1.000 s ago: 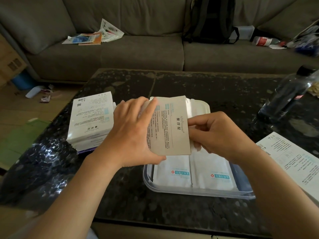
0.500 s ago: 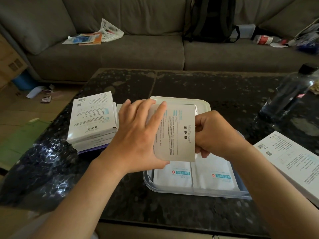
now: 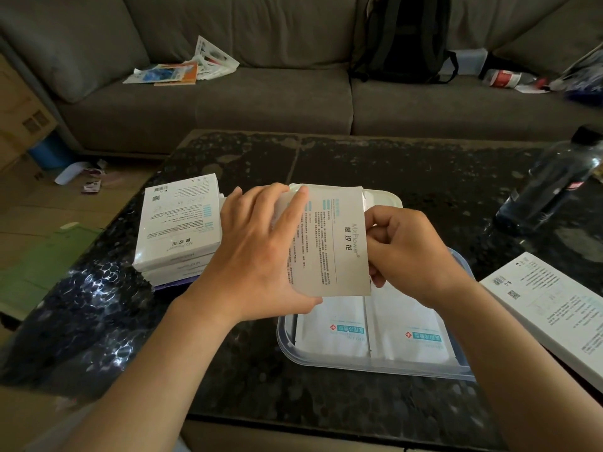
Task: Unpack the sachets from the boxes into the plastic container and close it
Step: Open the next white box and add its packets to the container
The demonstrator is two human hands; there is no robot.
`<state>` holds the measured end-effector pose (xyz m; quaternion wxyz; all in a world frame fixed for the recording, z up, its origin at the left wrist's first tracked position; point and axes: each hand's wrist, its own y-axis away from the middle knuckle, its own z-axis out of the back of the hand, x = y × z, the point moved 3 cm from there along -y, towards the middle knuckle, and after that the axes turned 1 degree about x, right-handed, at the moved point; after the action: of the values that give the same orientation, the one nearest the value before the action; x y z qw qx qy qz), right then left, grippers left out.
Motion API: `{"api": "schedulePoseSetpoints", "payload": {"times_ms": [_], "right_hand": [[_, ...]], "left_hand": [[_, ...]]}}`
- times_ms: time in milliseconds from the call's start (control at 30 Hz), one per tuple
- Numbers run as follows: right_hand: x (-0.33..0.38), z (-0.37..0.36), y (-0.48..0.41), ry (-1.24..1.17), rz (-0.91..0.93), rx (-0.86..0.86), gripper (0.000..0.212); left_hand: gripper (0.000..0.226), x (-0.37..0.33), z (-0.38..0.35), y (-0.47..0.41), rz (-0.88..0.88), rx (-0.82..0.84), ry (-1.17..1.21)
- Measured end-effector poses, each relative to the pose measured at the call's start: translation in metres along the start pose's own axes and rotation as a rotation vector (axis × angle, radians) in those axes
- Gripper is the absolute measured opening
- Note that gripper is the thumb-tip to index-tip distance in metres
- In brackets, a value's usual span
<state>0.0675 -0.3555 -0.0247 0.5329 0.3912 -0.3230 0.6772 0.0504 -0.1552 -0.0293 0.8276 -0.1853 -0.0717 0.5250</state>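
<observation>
Our left hand (image 3: 261, 256) grips the flat white printed cardboard box (image 3: 336, 243) by its left side, thumb under, fingers over. Our right hand (image 3: 411, 252) is curled, pinching the box's right end. We hold it just above the clear plastic container (image 3: 359, 365), which sits near the front edge of the dark speckled table (image 3: 424, 164), white sachets (image 3: 336, 321) lying flat inside. Stack of white boxes (image 3: 179, 223) at the left edge, one more white box (image 3: 548, 305) at the right edge.
</observation>
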Motion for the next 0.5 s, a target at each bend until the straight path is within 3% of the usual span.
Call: {"api": "schedulePoseSetpoints", "payload": {"times_ms": [300, 500], "right_hand": [[0.000, 0.006, -0.003, -0.478, -0.147, -0.055, 0.020], [-0.002, 0.006, -0.002, -0.435, -0.144, -0.050, 0.022]], "left_hand": [[0.125, 0.012, 0.006, -0.001, 0.049, -0.010, 0.004], [0.126, 0.012, 0.002, 0.000, 0.050, 0.025, -0.044]]}}
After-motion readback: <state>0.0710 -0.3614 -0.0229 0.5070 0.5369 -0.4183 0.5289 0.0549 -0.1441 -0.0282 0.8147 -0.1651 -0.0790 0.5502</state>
